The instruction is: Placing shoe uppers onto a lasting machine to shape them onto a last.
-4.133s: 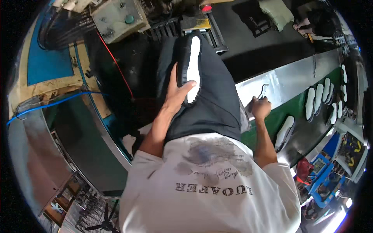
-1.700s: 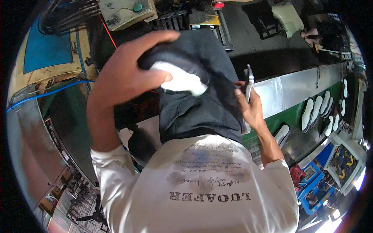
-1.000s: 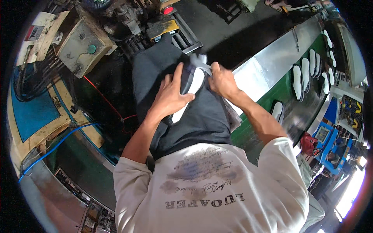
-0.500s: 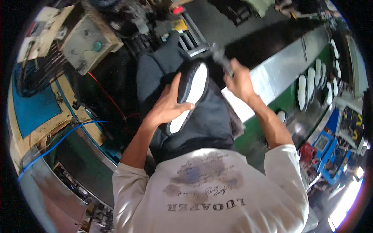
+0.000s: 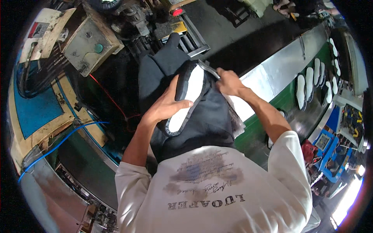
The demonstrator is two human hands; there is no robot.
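A dark shoe upper (image 5: 181,92) lies sole-up across my lap, its white insole (image 5: 193,86) facing me and its dark edge gathered around it. My left hand (image 5: 168,105) grips the shoe from the left side, thumb lying over the white insole. In my right hand (image 5: 230,82) is a metal hammer (image 5: 210,70), its head at the far right edge of the shoe's toe. The fingers are closed around the handle; the exact form of the head is hard to make out.
A conveyor belt (image 5: 256,136) with a metal rim (image 5: 268,79) runs along my right, carrying several white-soled shoes (image 5: 309,83). At the left stand a control box (image 5: 87,44) with a green button and a blue-topped bench (image 5: 35,105). A blue hose (image 5: 66,136) crosses there.
My right hand has swung the hammer down and left, from raised beyond the shoe onto its toe edge. The left hand keeps its hold on the shoe, nearly still.
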